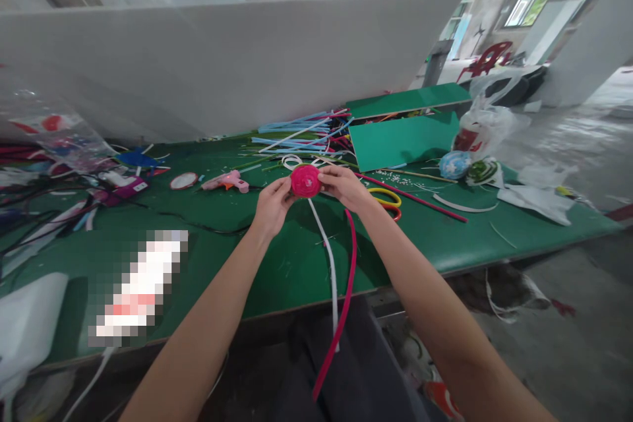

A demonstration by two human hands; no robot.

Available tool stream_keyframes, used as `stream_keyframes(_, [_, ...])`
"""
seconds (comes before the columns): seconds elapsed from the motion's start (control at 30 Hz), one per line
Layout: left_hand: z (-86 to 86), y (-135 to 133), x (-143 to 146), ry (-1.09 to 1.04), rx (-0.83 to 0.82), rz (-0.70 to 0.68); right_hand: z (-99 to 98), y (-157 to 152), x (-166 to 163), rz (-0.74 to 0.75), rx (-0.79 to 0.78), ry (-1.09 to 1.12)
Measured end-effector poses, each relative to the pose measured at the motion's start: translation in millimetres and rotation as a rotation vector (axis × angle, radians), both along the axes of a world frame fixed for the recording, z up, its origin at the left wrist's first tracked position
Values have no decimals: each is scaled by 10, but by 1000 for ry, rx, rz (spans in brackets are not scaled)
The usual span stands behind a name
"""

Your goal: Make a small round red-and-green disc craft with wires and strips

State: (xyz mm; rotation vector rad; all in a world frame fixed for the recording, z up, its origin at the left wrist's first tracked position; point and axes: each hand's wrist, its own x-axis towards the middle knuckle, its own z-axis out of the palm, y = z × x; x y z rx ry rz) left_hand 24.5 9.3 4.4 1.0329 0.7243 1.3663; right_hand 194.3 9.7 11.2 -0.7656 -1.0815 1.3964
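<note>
Both my hands hold a round pink rolled coil (305, 180) above the green table (237, 257). My left hand (273, 204) pinches its left side and my right hand (342, 186) grips its right side, fingers closed on it. A white strip (327, 257) and a pink strip (346, 290) hang down from the coil, past the table's front edge toward my lap.
A pink glue gun (227, 181) lies left of the coil. Several blue, white and pink strips (301, 135) are piled behind it, beside green foam sheets (403, 138). Yellow and red rings (386, 199) lie to the right. Plastic bags (487, 128) sit at the far right, cables (59, 204) at left.
</note>
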Motion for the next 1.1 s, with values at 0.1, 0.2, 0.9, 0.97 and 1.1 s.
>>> stream_keyframes(0.1, [-9,-3,3,15,40,21,0,-1,-4,-6,-13,-8])
stream_keyframes(0.2, [-17,0,5,12,47,31,6,-5,-3,-9,-19,-15])
stream_keyframes(0.9, [-14,13,5,-34,-11,-24,17,-1,5,-1,0,-30])
stream_keyframes(0.97, [-10,12,2,-43,-20,-24,21,-8,4,-9,-10,-27])
stream_keyframes(1.1, [-2,-11,13,-90,-59,-100,34,-18,4,-30,-62,42])
